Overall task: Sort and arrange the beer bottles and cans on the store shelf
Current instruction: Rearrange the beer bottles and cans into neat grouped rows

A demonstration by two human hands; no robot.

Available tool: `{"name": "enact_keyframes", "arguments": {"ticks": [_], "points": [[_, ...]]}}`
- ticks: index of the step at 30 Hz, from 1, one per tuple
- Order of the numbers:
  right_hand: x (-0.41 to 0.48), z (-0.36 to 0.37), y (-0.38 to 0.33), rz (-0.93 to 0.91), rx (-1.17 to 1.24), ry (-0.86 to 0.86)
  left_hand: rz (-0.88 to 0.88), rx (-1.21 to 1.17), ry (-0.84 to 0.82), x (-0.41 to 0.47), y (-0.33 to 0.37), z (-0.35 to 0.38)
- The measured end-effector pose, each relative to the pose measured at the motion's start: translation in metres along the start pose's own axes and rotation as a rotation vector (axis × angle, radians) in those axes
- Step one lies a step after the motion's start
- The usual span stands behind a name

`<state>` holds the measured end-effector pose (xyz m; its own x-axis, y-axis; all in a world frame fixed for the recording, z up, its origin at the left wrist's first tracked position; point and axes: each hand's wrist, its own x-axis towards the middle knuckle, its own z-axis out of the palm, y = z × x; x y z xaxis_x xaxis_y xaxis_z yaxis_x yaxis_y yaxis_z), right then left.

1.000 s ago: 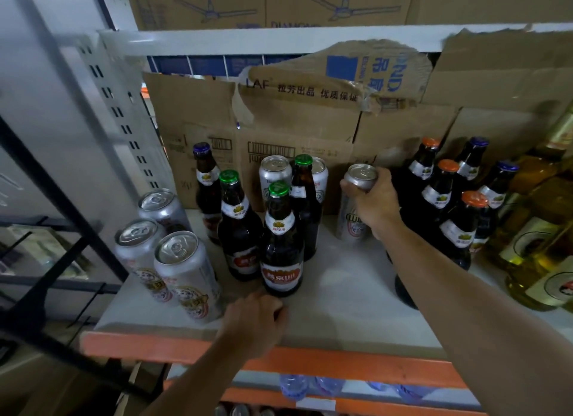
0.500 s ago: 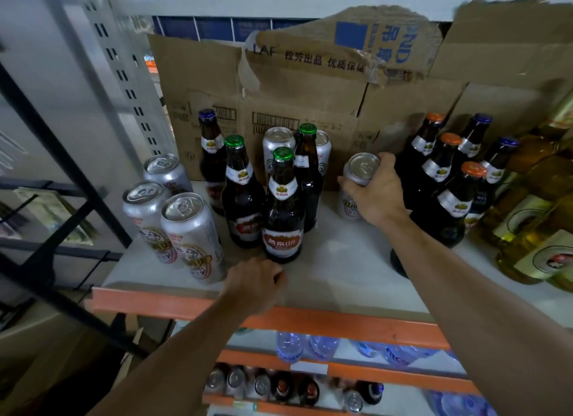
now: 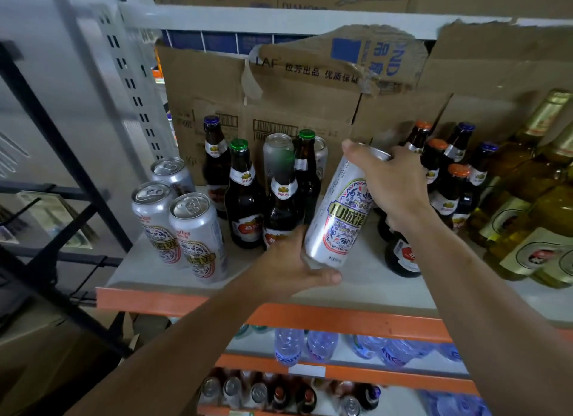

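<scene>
White store shelf (image 3: 372, 279) backed by cardboard boxes (image 3: 217, 83), brown bottles (image 3: 245, 198) and three cans (image 3: 195, 229) standing left, silver can (image 3: 341, 217) tilted above shelf front, right hand (image 3: 400, 189) fingers grasping its top, left hand (image 3: 285, 266) at its base, grasp undeterminable.

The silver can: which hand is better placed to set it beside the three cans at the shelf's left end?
Probably the left hand: its thumb is under the base of the silver can, and it is nearer the three cans. The right hand, gripping the top, must cross the green-capped bottles.
</scene>
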<state>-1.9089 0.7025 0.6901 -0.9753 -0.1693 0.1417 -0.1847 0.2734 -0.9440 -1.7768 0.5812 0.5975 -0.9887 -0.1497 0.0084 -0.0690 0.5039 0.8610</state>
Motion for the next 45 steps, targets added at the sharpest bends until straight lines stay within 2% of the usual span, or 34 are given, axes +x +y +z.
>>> {"name": "enact_keyframes", "arguments": {"ticks": [4, 8, 12, 18, 20, 25, 28, 30, 33, 38, 45], "points": [[-0.013, 0.002, -0.008, 0.033, 0.048, -0.071, 0.025, -0.251, -0.01, -0.011, 0.01, -0.002], [-0.021, 0.003, -0.014, 0.151, 0.289, -0.257, 0.066, -0.313, -0.084, -0.029, 0.02, -0.011], [-0.027, 0.009, -0.013, 0.286, 0.575, -0.36, 0.043, -0.342, -0.124, -0.041, 0.027, -0.019], [-0.036, 0.018, -0.004, 0.326, 0.718, -0.494, -0.027, -0.409, -0.156, -0.054, 0.02, -0.033], [-0.037, 0.022, -0.002, 0.315, 0.643, -0.526, -0.025, -0.422, -0.175, -0.058, 0.014, -0.036], [-0.041, 0.024, 0.003, 0.198, 0.118, -0.549, -0.031, -0.3, -0.164, -0.068, -0.008, -0.039], [-0.051, 0.028, 0.01, 0.122, 0.079, -0.528, -0.049, -0.134, -0.129, -0.074, -0.019, -0.039], [-0.057, 0.035, 0.015, 0.038, 0.075, -0.462, -0.066, 0.092, -0.049, -0.075, -0.027, -0.041], [-0.06, 0.045, 0.023, -0.132, -0.081, -0.34, -0.165, 0.309, 0.057, -0.081, -0.04, -0.047], [-0.079, 0.06, 0.022, -0.323, -0.249, -0.295, -0.277, 0.442, 0.043, -0.093, -0.058, -0.056], [-0.102, 0.093, 0.018, -0.384, -0.312, -0.378, -0.321, 0.444, 0.023, -0.1, -0.061, -0.06]]}}
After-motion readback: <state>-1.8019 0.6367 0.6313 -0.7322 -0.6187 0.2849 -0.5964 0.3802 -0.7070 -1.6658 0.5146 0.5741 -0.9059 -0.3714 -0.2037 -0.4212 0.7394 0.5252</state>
